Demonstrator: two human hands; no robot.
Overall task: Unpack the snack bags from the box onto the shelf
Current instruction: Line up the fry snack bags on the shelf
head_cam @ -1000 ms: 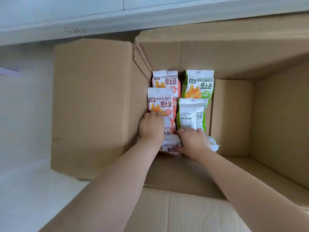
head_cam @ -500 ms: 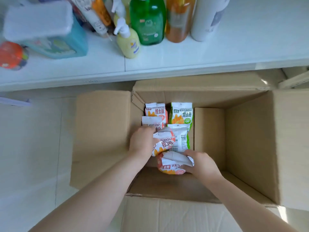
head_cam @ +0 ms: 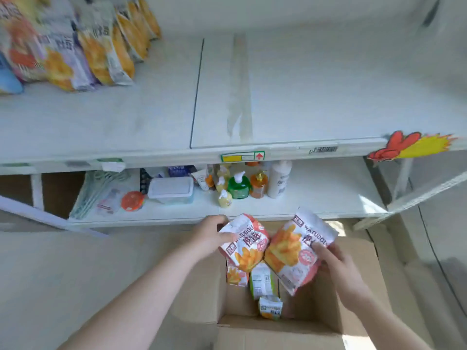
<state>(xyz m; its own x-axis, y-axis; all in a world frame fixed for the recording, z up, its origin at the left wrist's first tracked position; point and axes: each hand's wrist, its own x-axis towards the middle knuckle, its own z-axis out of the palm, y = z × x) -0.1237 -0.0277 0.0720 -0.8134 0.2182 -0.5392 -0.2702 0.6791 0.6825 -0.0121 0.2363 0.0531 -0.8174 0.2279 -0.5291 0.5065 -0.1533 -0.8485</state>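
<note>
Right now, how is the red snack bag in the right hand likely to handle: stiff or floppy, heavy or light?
Probably light: the right hand holds the red snack bag up by one edge alone. Likely soft and puffy rather than stiff, since its film looks creased. The glossy wrapper may be somewhat slippery.

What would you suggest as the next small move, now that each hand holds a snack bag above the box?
Probably lift both bags up and forward onto the upper shelf. The left hand and right hand each already grip a red bag clear of the box, and similar snack bags stand there.
</note>
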